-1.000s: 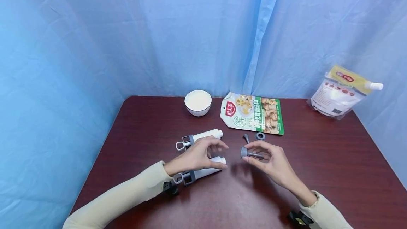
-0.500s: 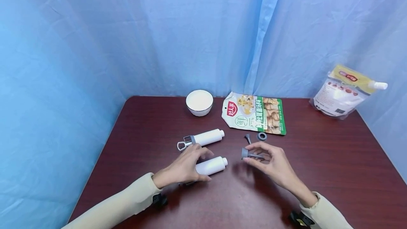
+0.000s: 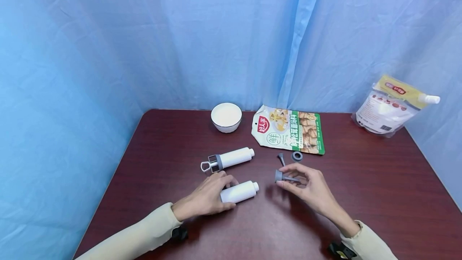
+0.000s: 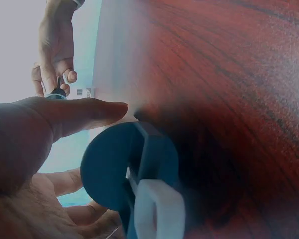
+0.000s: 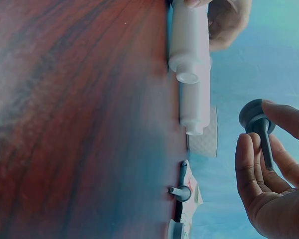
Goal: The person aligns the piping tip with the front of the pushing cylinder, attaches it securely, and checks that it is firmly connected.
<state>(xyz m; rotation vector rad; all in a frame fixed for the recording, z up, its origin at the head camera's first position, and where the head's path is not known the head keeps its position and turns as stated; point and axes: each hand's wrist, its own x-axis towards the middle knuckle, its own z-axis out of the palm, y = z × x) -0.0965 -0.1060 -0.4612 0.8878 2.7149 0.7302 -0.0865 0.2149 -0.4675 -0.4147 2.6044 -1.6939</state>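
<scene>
My left hand [image 3: 205, 196] is around the near white syringe [image 3: 242, 191], thumb on its near side and fingers on its far side. The syringe lies on the table, tip to the right; the left wrist view shows its grey collar [image 4: 105, 167] and white ring handle [image 4: 162, 209]. Pinched in my right hand [image 3: 313, 184] is a grey nozzle [image 3: 278, 176] with a wide round base and a long thin stem, held above the table. A second white syringe [image 3: 236, 157] lies behind the first. Beyond the right hand are a smaller grey nozzle [image 3: 280, 158] and a grey ring [image 3: 297, 156].
At the back of the dark red table [image 3: 173, 131] stands a white bowl [image 3: 226, 123], with a flat food packet [image 3: 288, 129] to its right. A spouted pouch [image 3: 388, 107] stands at the back right corner. Blue curtains [image 3: 216, 43] surround the table's back and sides.
My left hand has moved left and down from above the syringes and come down around the near one. The right hand still pinches the nozzle in almost the same place.
</scene>
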